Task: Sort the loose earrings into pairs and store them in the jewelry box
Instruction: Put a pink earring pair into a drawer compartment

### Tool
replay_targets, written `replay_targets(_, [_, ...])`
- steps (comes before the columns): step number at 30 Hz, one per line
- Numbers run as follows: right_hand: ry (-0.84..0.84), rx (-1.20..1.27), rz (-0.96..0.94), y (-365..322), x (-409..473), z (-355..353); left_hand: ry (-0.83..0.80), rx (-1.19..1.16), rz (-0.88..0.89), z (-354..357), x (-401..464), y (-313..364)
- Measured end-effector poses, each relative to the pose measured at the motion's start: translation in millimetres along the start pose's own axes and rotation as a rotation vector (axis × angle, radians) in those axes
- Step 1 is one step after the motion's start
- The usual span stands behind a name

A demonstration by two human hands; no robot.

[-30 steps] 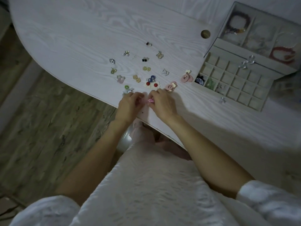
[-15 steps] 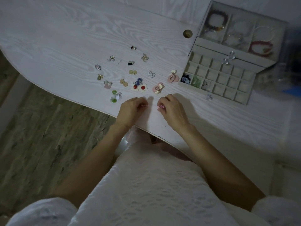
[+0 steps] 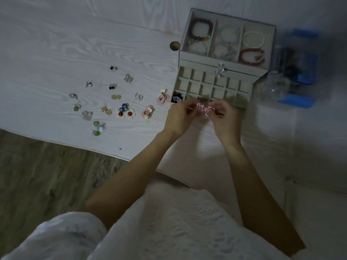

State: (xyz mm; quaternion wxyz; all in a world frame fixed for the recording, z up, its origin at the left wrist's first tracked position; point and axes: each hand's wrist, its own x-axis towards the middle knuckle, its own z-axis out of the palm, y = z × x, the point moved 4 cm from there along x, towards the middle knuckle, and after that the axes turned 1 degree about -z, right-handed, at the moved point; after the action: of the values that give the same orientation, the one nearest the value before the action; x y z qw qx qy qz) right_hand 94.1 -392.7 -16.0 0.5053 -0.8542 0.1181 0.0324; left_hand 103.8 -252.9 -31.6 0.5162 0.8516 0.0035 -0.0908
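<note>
Holding a pair of small pink flower-shaped earrings [image 3: 205,109] between them, the left hand [image 3: 178,117] and the right hand [image 3: 226,119] are seen raised at the near edge of the pale grey compartmented jewelry box [image 3: 223,69]. Each earring appears to be pinched at the fingertips, one per hand, though motion blur leaves the exact contact uncertain. The box stands open, its gridded earring tray [image 3: 196,85] pulled toward the person; a few cells at the tray's near left corner are already occupied, one by a dark blue piece [image 3: 176,98], while most cells are seen empty. Beaded bracelets [image 3: 200,31] are kept in the larger sections at the back of the box. To the left of the box, many loose earrings are spread on the white wood-grain table [image 3: 56,53], among them a white flower pair with red centres [image 3: 126,114], a pink disc pair [image 3: 163,97] just beside the box, and a green pair [image 3: 97,127] farthest from it toward the table edge. The step in hand is judged to be the storing of one matched pair. For the next move, an empty cell would have to be chosen, both earrings lowered into it together and released, care being taken that neither is dropped into a neighbouring cell.
</note>
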Motion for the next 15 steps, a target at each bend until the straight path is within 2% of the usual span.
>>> replay_targets(3, [0.071,-0.019,0.007,3,12,-12,0.002,0.026,-0.008,16,18,9])
replay_targets(9, [0.079,-0.118,0.022,16,31,-21,-0.038,0.186,0.013,34,36,15])
replay_targets(12, [0.07,-0.146,0.025,20,32,-24,-0.074,0.257,0.126,33,33,21])
replay_targets(15, [0.028,-0.157,0.006,15,30,-21,-0.081,0.453,0.264,32,30,21])
